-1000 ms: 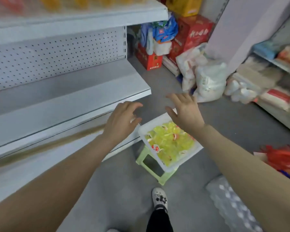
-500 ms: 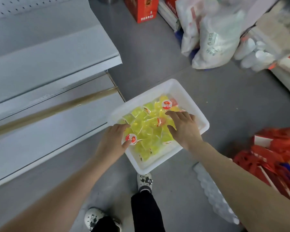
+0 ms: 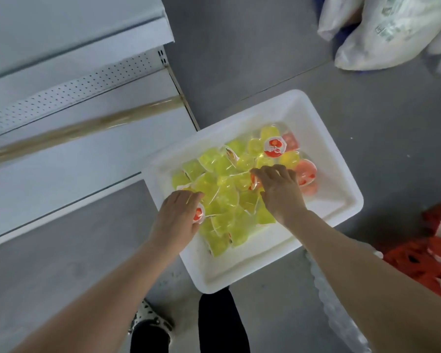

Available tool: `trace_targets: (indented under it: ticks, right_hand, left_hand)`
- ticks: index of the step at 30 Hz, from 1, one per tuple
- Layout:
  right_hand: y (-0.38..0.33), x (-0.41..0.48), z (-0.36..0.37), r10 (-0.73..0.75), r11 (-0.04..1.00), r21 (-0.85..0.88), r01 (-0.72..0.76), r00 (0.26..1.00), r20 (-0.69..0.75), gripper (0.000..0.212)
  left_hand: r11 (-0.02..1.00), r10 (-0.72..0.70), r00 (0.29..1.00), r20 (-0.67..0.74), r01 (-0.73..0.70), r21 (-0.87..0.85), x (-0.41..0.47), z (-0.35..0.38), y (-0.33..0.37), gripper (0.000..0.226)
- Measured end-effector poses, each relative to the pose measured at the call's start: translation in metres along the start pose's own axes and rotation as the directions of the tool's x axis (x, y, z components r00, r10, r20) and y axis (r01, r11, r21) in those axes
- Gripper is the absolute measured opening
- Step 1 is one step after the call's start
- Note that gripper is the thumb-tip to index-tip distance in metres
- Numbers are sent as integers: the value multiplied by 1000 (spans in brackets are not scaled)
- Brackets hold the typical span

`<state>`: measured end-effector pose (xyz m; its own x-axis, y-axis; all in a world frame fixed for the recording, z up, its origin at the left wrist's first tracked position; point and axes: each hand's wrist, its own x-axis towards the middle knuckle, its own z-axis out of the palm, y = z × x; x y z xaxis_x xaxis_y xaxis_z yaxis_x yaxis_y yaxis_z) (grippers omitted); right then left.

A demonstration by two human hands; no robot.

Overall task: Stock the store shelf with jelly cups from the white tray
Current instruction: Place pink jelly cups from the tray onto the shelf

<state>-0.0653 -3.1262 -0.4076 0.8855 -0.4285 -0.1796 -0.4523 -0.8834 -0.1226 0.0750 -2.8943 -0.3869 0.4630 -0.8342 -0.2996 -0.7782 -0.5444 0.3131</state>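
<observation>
A white tray (image 3: 323,138) sits low in front of me, holding several yellow-green jelly cups (image 3: 224,192) and a few pink ones (image 3: 306,174), some with red-and-white lids. My left hand (image 3: 178,215) reaches into the tray's left side, its fingers curled round a cup with a red lid (image 3: 198,215). My right hand (image 3: 280,192) lies over the middle of the pile, fingertips curled onto a cup (image 3: 253,180). The white store shelf (image 3: 61,159) runs along the left, its boards bare.
White plastic sacks (image 3: 392,29) lie on the grey floor at the top right. Red packaging (image 3: 428,253) sits at the right edge, with a clear bubbled sheet (image 3: 336,309) beside it. My shoe (image 3: 148,319) and dark trouser legs stand just below the tray.
The view has dropped from the shelf down onto the tray. Both hands have gone from hovering in the air into the pile of cups and now curl onto cups.
</observation>
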Motion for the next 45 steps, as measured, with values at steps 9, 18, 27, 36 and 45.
trace_targets:
  ticks: [9, 18, 27, 36, 45]
  right_hand:
    - [4, 22, 20, -70, 992, -99, 77, 995, 66, 53]
    - [20, 10, -7, -13, 985, 171, 28, 996, -87, 34]
    - [1, -7, -57, 19, 937, 347, 31, 990, -138, 31]
    - [-62, -33, -161, -40, 938, 323, 127, 964, -262, 28]
    - [-181, -56, -270, -93, 960, 200, 197, 896, -433, 28]
  left_hand:
    - [944, -51, 994, 95, 17, 330, 11, 10, 5, 61]
    - [988, -80, 989, 124, 62, 138, 18, -15, 1, 44]
    - [987, -75, 997, -29, 70, -145, 7, -67, 11, 43]
    - [985, -43, 995, -91, 27, -171, -46, -159, 14, 54]
    - [977, -4, 980, -200, -39, -211, -154, -263, -19, 55]
